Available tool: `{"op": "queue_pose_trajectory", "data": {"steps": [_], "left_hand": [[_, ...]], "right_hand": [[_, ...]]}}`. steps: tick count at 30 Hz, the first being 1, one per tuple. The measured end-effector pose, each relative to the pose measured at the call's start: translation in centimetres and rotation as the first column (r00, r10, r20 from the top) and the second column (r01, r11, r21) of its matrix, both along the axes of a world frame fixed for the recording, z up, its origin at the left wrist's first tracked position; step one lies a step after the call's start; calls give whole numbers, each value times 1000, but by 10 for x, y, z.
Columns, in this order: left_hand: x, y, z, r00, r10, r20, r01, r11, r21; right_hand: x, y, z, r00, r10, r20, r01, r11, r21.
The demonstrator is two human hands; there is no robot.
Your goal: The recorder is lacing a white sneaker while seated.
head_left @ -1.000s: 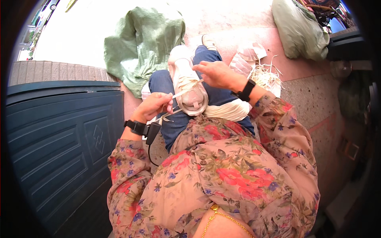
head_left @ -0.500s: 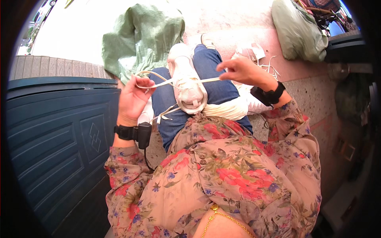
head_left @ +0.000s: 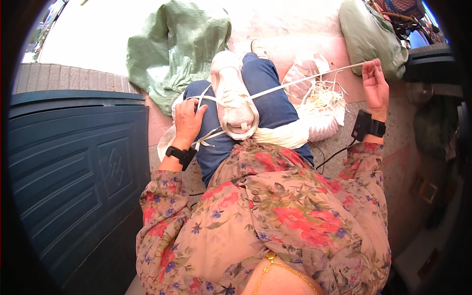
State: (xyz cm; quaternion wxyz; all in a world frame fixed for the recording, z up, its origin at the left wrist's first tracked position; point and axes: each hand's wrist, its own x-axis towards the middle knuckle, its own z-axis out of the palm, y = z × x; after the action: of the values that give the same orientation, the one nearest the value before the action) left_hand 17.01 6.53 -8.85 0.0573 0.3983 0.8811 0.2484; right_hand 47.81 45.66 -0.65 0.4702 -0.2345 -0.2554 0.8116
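A white sneaker (head_left: 235, 109) lies on my lap between my jeans-covered legs, its toe pointing away and its heel toward me. Out to the right, my right hand (head_left: 375, 88) pinches one end of a flat white shoelace (head_left: 295, 86), which stretches taut from the sneaker's eyelets. Over my left knee, my left hand (head_left: 189, 120) has curled fingers, with another stretch of lace running to its fingertips. That lace makes a slack loop beside the shoe. More lace ends (head_left: 206, 139) hang knotted left of the heel.
A bundle of loose white laces (head_left: 322, 98) lies on a pale bag right of my knee. Cream cloth (head_left: 282, 133) crosses my right thigh. Green sacks stand ahead left (head_left: 177, 49) and far right (head_left: 366, 37). A dark blue panelled door (head_left: 73, 182) is at left.
My right hand has moved far out to the right, drawing the lace long and tight. My left hand has lowered inward onto the left knee, and its lace has gone slack.
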Motion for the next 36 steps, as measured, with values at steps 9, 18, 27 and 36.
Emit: {"op": "queue_pose_trajectory", "data": {"steps": [9, 18, 27, 36], "left_hand": [[-100, -19, 55, 359, -163, 919, -629, 686, 367], [-136, -56, 119, 530, 1, 848, -615, 689, 384], [24, 16, 36, 789, -128, 601, 109, 992, 69], [27, 10, 39, 894, 20, 448, -40, 999, 35]], "right_hand": [[-58, -78, -28, 763, 289, 578, -480, 852, 208], [-101, -163, -55, 575, -234, 784, -807, -8, 590], [-126, -177, -75, 490, -324, 810, -866, -71, 495], [-141, -180, -70, 414, -399, 818, -906, -92, 413]]}}
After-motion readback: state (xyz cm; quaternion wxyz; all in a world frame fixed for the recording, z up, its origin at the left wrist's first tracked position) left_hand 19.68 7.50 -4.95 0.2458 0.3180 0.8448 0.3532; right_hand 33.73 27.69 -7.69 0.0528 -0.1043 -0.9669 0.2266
